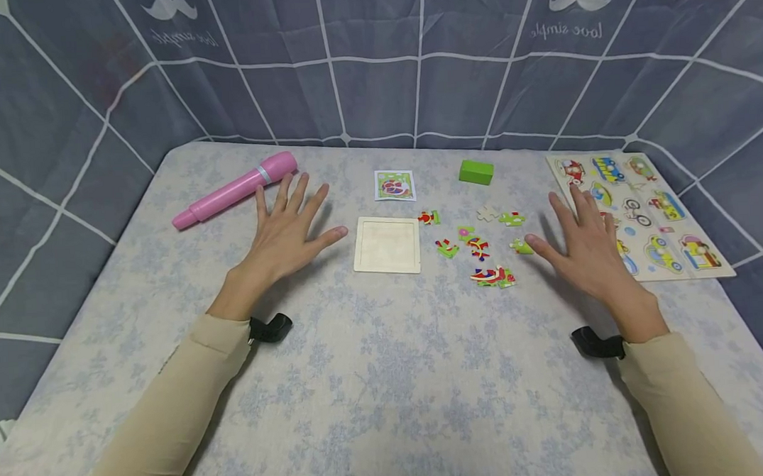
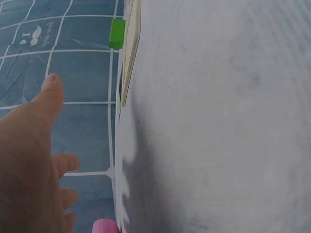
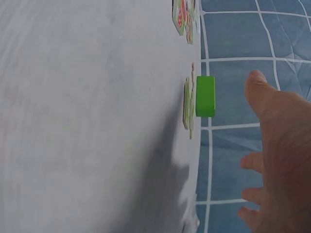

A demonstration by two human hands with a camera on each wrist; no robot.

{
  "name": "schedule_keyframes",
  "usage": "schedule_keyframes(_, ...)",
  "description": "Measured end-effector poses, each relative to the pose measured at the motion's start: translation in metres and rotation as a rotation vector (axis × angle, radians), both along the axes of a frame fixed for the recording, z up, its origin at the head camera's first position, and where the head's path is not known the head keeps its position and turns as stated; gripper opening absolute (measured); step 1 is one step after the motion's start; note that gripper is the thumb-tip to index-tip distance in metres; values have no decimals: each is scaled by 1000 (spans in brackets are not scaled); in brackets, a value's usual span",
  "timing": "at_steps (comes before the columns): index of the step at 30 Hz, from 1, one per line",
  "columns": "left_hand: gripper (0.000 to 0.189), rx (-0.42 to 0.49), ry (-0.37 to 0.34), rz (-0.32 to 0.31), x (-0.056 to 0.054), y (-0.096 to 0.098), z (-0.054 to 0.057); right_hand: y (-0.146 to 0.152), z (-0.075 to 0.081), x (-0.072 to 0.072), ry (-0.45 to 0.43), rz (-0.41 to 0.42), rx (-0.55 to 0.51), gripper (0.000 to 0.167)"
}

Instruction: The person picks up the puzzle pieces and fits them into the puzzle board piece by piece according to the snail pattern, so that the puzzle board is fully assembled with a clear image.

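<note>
My left hand (image 1: pixel 283 235), fingers spread, hovers over the table between a pink cylindrical stick (image 1: pixel 235 191) and a square wooden puzzle frame (image 1: pixel 387 245). It holds nothing. On the right, my right hand (image 1: pixel 583 254) is likewise spread and holds nothing, its thumb near a green puzzle piece (image 1: pixel 520 246). Several loose jigsaw pieces (image 1: pixel 478 245) lie between the frame and that hand, some overlapping in a small pile (image 1: pixel 493 276). One piece (image 1: pixel 486 213) shows its plain wooden side. Behind the frame lies a small picture card (image 1: pixel 395 185).
A green block (image 1: pixel 477 172) stands toward the back of the table. At the right edge lies a wooden board (image 1: pixel 665 218) with vehicle pictures, partly behind my right hand. Grey-blue curtain (image 1: pixel 375 96) with white lines borders the table at the back and sides.
</note>
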State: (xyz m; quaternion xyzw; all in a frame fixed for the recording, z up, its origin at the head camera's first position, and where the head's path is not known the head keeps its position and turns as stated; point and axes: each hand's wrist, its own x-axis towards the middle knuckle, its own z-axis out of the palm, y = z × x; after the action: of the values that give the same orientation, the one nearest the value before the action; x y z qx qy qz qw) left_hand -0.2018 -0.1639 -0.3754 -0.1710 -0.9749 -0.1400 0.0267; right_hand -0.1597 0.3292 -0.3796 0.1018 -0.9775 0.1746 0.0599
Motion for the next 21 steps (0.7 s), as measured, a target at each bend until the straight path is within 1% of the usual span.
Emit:
schedule_keyframes(6,93,-7,9,-8,-2,2,-1,-10,3,-5,-38,-6,-3,91)
schedule_keyframes(9,93,-6,4,-19,-4,5,-2,-16,3,-7,-47,5,-13,90)
schedule_keyframes(15,94,20,-19,-50,-6,18,-3,-29,2,-10,-35,34,-24,89)
schedule_keyframes(21,95,40,-62,-84,-3,31,-9,-49,3,-17,-63,74,-49,86)
